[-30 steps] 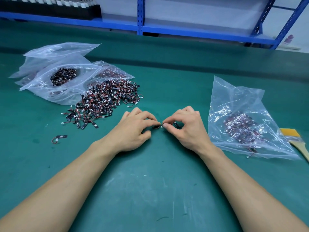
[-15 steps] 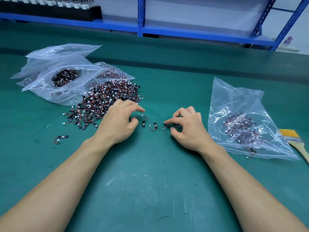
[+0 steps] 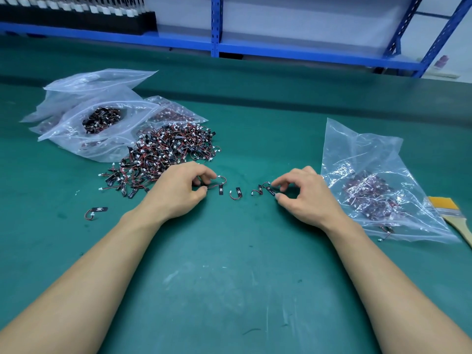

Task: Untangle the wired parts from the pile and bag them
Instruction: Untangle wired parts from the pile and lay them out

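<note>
Left hand (image 3: 178,194): fingers curled, thumb and forefinger pinching the wire of the left part (image 3: 221,186), whose red-black loop and black tab stick out just right of the fingertips.
Right hand (image 3: 302,196): fingers curled, forefinger and thumb tips closing on the right part (image 3: 268,189), which lies on the mat (image 3: 229,277).
Loose parts: two singles, one (image 3: 236,194) and another (image 3: 257,191), lie in a row between the hands, apart from each other.
Pile (image 3: 166,154): tangled wired parts just beyond the left hand, its near edge at the knuckles.
Stray part (image 3: 96,212): alone, out left of the left wrist.
Left bags (image 3: 76,129): clear, beyond the pile, one gaping with parts inside.
Right bag (image 3: 370,159): just right of the right hand, holding parts.
Brush (image 3: 450,210): past the right bag, partly under its edge.
Shelf (image 3: 255,51): blue, far beyond both hands.
</note>
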Demonstrator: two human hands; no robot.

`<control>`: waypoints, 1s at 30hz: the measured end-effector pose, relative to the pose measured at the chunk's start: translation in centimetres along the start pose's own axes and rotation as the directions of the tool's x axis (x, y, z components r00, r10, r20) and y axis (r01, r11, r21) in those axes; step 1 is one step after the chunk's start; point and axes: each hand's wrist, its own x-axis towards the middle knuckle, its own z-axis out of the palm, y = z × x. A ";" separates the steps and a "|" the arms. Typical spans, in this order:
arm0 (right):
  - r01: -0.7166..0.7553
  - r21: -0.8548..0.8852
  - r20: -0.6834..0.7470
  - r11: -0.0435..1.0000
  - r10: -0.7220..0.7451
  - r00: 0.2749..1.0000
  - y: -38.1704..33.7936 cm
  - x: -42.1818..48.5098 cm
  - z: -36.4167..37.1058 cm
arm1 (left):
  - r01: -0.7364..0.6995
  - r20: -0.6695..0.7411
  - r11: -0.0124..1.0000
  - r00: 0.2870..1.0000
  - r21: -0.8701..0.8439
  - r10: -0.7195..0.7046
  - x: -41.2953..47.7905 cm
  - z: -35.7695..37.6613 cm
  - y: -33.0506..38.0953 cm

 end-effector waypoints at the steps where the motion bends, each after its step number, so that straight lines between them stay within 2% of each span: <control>1: -0.003 -0.009 0.017 1.000 0.003 1.000 0.0 0.0 0.1 | -0.005 0.011 1.000 1.000 -0.022 0.005 -0.1 0.0 0.1; 5: -0.003 -0.017 0.031 1.000 0.003 1.000 0.1 0.1 0.1 | -0.015 0.032 0.997 0.999 -0.069 0.017 -0.3 -0.1 0.2; 9: -0.001 -0.021 0.019 1.000 0.001 1.000 0.1 0.1 0.1 | 0.009 -0.092 1.000 0.996 -0.021 -0.011 0.0 -0.4 -0.1; 13: 0.037 -0.018 0.032 0.999 -0.036 0.999 0.1 0.1 0.1 | 0.051 -0.159 0.993 0.987 0.105 -0.034 0.3 0.1 -0.7; 16: 0.040 -0.021 0.041 0.999 -0.039 0.998 0.2 0.2 0.1 | 0.002 -0.193 0.970 0.980 0.244 0.046 1.2 0.6 -0.6; 22: 0.002 -0.031 0.024 1.000 -0.001 1.000 0.2 0.2 0.1 | 0.032 -0.185 0.821 0.978 0.570 0.091 4.3 0.4 -1.2; 25: -0.003 -0.029 0.017 1.000 0.003 1.000 0.3 0.2 0.1 | 0.059 -0.183 0.801 0.981 0.596 0.065 5.1 0.6 -1.4; 30: -0.008 0.004 -0.021 1.000 0.008 1.000 0.5 0.2 0.3 | 0.105 -0.268 0.829 0.962 0.549 0.056 5.5 0.1 -1.8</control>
